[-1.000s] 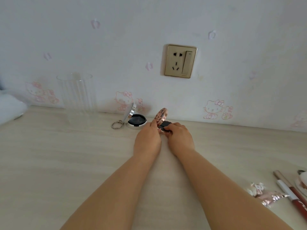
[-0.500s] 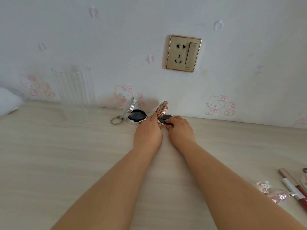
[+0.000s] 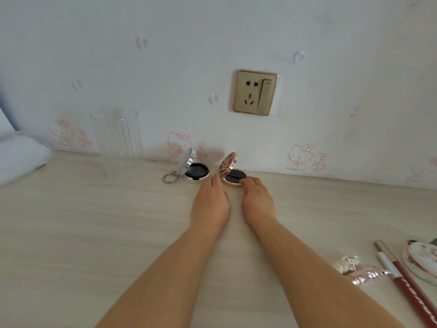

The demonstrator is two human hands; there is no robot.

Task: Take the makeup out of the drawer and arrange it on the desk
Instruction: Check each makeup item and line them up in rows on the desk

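A rose-gold compact (image 3: 234,175) sits open on the pale wooden desk (image 3: 94,233) close to the wall, its patterned lid tilted up to the left. My left hand (image 3: 210,204) reaches to it from the front, one fingertip touching the lid's lower edge. The fingertips of my right hand (image 3: 256,202) rest against the front right rim of the base. Just left of it a silver compact (image 3: 196,172) with a key ring also lies open.
A clear ribbed glass (image 3: 117,136) stands at the back left, with a white cloth (image 3: 19,157) beyond it. At the right edge lie a shiny wrapper (image 3: 359,271), two pencils (image 3: 406,280) and a round white case (image 3: 423,261). A wall socket (image 3: 255,92) is above.
My hands have drawn slightly apart and back from the rose-gold compact, so more of its dark base shows. The compact stays open in the same place.
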